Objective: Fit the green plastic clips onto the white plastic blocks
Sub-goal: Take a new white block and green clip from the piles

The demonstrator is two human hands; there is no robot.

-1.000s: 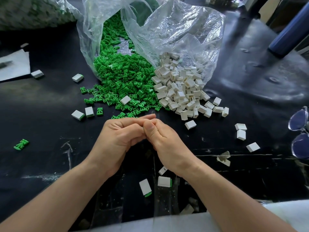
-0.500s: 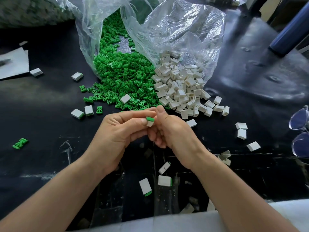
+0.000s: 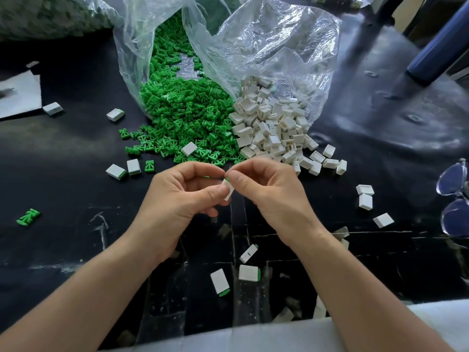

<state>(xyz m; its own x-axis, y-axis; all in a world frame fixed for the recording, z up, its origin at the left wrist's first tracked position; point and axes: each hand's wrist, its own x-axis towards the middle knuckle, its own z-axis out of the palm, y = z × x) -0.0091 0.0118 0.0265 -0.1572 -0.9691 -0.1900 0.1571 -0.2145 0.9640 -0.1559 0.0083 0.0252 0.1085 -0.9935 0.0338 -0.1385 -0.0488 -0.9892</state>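
We pinch a white block [image 3: 228,191] between the thumb and fingers of our left hand [image 3: 177,199]. Our right hand [image 3: 269,196] pinches the green clip [image 3: 227,179] at its top end, above the table [image 3: 63,153], just short of the loose clips [image 3: 182,123] and loose blocks [image 3: 274,128].

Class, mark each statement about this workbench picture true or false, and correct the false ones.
1. The heap of green plastic clips spills from a clear plastic bag. True.
2. The heap of white plastic blocks lies left of the green clips. False: it lies to their right.
3. The left hand and the right hand pinch one small white plastic block between them. True.
4. Scissors lie at the picture's right edge. False: clear-lensed spectacles lie there.
5. No block between the forearms has a clip. False: a white block with a green end lies there.
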